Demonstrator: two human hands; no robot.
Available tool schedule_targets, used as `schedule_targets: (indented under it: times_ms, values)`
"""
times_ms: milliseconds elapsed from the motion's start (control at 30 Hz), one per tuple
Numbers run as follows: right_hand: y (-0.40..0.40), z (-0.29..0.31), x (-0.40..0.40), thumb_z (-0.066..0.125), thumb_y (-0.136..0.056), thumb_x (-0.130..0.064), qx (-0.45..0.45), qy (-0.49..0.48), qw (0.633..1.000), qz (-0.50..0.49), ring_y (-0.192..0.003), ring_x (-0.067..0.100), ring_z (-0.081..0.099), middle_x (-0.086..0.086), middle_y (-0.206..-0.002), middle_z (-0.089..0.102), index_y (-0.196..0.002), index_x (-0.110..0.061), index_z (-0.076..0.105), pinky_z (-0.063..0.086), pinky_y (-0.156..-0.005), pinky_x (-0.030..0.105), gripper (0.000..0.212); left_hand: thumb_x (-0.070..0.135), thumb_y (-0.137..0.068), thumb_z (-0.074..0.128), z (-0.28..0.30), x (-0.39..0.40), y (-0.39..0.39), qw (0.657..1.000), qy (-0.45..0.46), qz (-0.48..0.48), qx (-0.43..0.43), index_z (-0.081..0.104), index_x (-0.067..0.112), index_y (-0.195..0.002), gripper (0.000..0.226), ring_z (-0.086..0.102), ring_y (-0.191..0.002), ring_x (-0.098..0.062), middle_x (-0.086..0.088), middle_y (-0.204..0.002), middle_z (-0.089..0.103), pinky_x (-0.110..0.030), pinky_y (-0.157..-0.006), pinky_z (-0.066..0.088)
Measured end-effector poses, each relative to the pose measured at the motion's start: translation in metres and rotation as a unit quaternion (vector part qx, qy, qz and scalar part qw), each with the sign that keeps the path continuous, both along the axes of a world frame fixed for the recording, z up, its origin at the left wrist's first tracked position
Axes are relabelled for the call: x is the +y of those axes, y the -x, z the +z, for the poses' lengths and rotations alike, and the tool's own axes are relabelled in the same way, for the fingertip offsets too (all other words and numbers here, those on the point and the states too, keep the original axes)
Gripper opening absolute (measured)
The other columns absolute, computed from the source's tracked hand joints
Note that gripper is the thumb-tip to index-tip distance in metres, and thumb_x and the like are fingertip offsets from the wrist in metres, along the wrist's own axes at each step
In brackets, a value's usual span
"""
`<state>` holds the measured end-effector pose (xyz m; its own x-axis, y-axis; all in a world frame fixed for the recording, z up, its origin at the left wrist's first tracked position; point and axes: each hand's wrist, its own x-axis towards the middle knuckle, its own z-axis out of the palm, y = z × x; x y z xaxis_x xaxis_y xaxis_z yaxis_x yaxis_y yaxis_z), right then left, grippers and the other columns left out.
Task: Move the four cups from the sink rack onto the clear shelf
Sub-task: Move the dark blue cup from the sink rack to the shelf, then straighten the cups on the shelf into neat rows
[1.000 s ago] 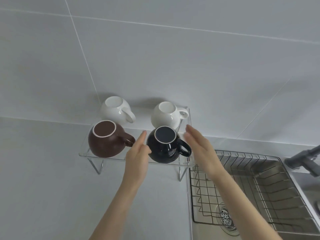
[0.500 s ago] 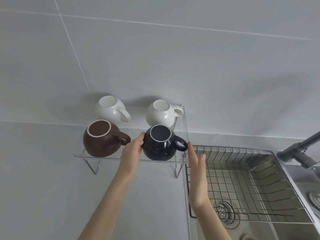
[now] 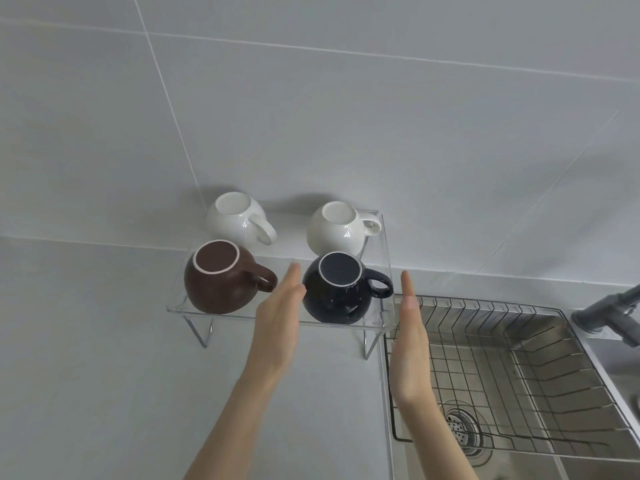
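Several cups stand upside down on the clear shelf [image 3: 180, 308]: a brown cup [image 3: 218, 285] front left, a black cup [image 3: 337, 296] front right, a white cup [image 3: 235, 221] back left and another white cup [image 3: 337, 228] back right. My left hand [image 3: 278, 318] is flat and open just left of the black cup, close to it but holding nothing. My right hand [image 3: 410, 344] is flat and open to the right of the shelf, over the sink rack's [image 3: 519, 368] left edge, apart from the black cup's handle.
The wire sink rack sits in a steel sink [image 3: 588, 465] with a drain [image 3: 462, 426] at the right. A dark faucet [image 3: 609, 311] juts in from the far right. Grey tiled wall rises behind; pale countertop [image 3: 86, 375] spreads left of the sink.
My left hand has let go of the black cup's side and opened flat. My right hand drew back from the cup's handle to beside the shelf's right end.
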<state>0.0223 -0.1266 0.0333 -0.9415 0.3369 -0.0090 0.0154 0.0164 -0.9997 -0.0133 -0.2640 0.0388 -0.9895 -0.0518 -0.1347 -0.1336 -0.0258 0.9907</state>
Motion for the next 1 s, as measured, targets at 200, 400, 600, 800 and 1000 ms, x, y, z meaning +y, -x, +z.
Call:
schedule_targets:
  times_ms: [200, 400, 600, 800, 1000]
  values:
    - [-0.005, 0.008, -0.061, 0.033, -0.090, -0.037, 0.030, 0.023, 0.988, 0.147, -0.126, -0.021, 0.029, -0.029, -0.139, 0.037, -0.130, -0.040, 0.036, 0.023, -0.099, -0.002, 0.041, 0.018, -0.092, 0.037, 0.032, -0.067, 0.006, 0.975, 0.003, 0.209, 0.081, 0.049, 0.023, -0.130, 0.040, 0.048, -0.113, 0.013, 0.017, -0.128, 0.052, -0.012, -0.101, 0.035]
    - [0.018, -0.003, -0.104, 0.018, -0.096, -0.041, -0.095, 0.065, 0.964, 0.241, -0.128, -0.015, 0.011, -0.018, -0.153, 0.014, -0.145, -0.027, 0.014, 0.012, -0.098, -0.001, 0.051, 0.036, -0.088, 0.047, 0.011, -0.093, 0.018, 0.978, 0.001, 0.207, -0.020, 0.065, 0.030, -0.091, 0.020, 0.056, -0.095, -0.002, 0.009, -0.103, 0.063, -0.016, -0.077, 0.038]
    - [0.031, -0.006, -0.110, 0.020, -0.085, -0.057, -0.100, 0.091, 0.962, 0.235, -0.137, -0.007, 0.012, -0.017, -0.153, 0.017, -0.144, -0.026, 0.020, 0.010, -0.113, 0.018, 0.067, 0.039, -0.089, 0.045, 0.006, -0.097, 0.016, 0.981, 0.013, 0.195, -0.017, 0.065, 0.040, -0.085, 0.021, 0.056, -0.087, 0.013, 0.023, -0.094, 0.064, -0.015, -0.077, 0.038]
    - [0.033, -0.008, -0.111, 0.018, -0.091, -0.052, -0.101, 0.080, 0.965, 0.230, -0.136, -0.006, 0.016, -0.023, -0.142, 0.023, -0.142, -0.029, 0.023, 0.010, -0.117, 0.025, 0.057, 0.042, -0.091, 0.039, 0.004, -0.097, 0.009, 0.981, 0.024, 0.190, -0.006, 0.061, 0.047, -0.079, 0.026, 0.053, -0.079, 0.025, 0.031, -0.090, 0.060, -0.013, -0.077, 0.037]
    - [0.033, -0.006, -0.109, 0.022, -0.081, -0.061, -0.092, 0.079, 0.965, 0.233, -0.136, -0.006, 0.017, -0.025, -0.139, 0.025, -0.135, -0.040, 0.027, 0.010, -0.119, 0.029, 0.059, 0.040, -0.092, 0.038, 0.000, -0.097, 0.010, 0.982, 0.026, 0.188, 0.000, 0.057, 0.049, -0.082, 0.024, 0.051, -0.089, 0.019, 0.034, -0.092, 0.057, -0.015, -0.084, 0.035]
